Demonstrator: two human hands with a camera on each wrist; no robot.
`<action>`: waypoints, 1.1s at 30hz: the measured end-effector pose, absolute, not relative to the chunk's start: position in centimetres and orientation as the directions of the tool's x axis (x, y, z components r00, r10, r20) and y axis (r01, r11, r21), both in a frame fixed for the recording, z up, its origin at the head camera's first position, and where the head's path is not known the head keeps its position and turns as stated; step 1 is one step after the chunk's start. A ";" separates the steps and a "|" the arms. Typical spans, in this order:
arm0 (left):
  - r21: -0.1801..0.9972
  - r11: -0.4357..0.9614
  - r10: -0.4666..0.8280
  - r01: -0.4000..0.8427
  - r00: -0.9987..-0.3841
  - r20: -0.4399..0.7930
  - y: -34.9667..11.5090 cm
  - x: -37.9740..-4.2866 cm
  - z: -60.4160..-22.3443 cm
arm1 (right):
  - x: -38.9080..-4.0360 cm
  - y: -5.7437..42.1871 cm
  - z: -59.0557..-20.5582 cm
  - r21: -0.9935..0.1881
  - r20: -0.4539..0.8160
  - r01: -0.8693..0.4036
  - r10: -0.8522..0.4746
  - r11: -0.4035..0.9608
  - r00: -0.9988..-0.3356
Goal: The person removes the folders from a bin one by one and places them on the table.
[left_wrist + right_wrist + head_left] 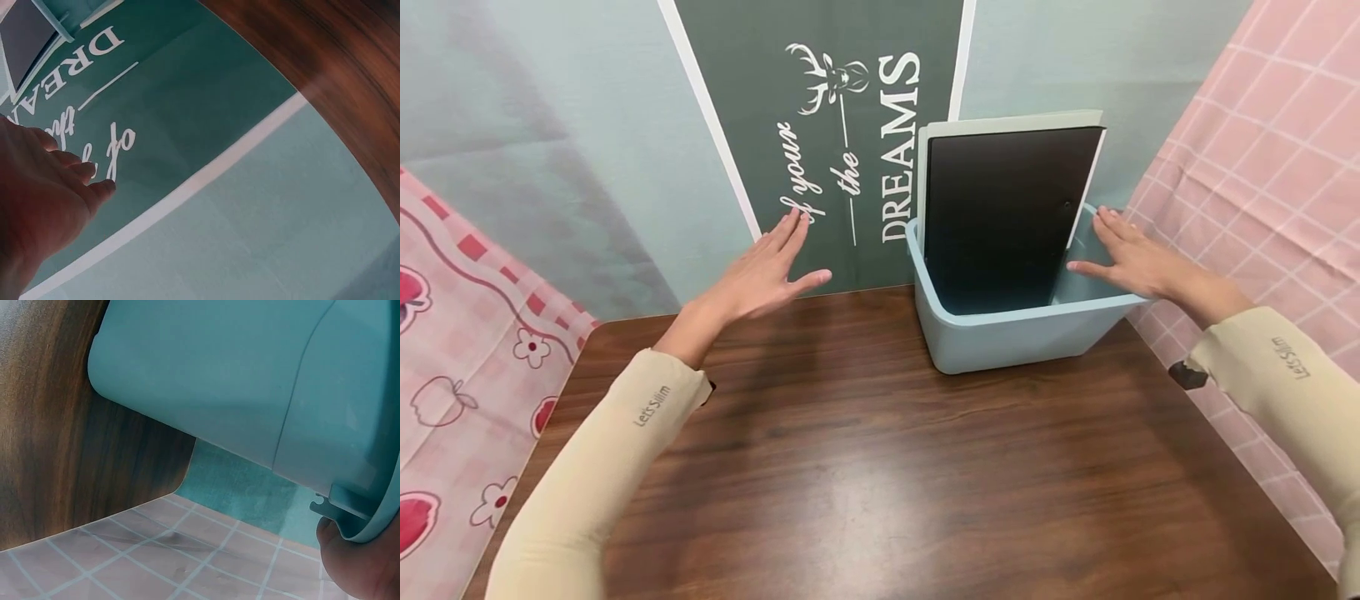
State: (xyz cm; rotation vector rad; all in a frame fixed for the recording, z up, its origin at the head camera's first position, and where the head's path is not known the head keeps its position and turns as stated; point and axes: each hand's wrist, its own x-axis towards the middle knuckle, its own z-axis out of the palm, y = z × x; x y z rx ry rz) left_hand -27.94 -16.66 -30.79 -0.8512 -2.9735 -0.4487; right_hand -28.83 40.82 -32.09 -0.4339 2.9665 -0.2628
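Blue bin (1022, 342): judged light, stiff; best held by both end rims (927, 279).
Left grip (758, 273): spread, nothing held.
Right grip (1138, 260): extended, nothing grasped.

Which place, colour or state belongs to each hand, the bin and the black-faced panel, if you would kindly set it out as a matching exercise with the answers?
Column one:
1. Left hand
2. Right hand
3. Black-faced panel
4. Bin

Column two:
A. Light blue and open-topped
B. Held out to the left of the bin, holding nothing
C. Standing inside the bin
D. At the bin's right end, by the rim

Right pairs: 1-B, 2-D, 3-C, 4-A.
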 end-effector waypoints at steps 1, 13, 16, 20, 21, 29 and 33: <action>0.279 0.806 0.516 0.523 -0.850 0.102 -16.5 -27.9 -30.8 | -28.8 40.8 -32.1 -0.188 -0.105 -0.272 -0.295 0.944 -0.950; 0.346 0.754 0.534 0.557 -0.828 0.169 -14.6 -28.0 -30.5 | -28.9 40.8 -32.1 -0.193 -0.084 -0.290 -0.310 0.937 -0.947; 0.351 0.748 0.537 0.563 -0.825 0.179 -13.9 -28.0 -30.3 | -28.8 40.8 -32.1 -0.195 -0.082 -0.289 -0.309 0.937 -0.948; 0.357 0.736 0.542 0.575 -0.817 0.198 -13.1 -28.1 -30.2 | -28.8 40.8 -32.1 -0.199 -0.082 -0.281 -0.302 0.939 -0.950; 0.358 0.732 0.545 0.579 -0.814 0.203 -12.9 -28.1 -30.1 | -28.8 40.8 -32.2 -0.200 -0.080 -0.280 -0.301 0.939 -0.950; 0.332 0.696 0.582 0.637 -0.771 0.259 -11.2 -28.7 -29.8 | -28.8 40.8 -32.2 -0.206 -0.070 -0.282 -0.301 0.937 -0.951; 0.322 0.688 0.590 0.650 -0.760 0.272 -10.3 -29.0 -29.5 | -28.7 40.8 -32.2 -0.209 -0.072 -0.276 -0.296 0.938 -0.952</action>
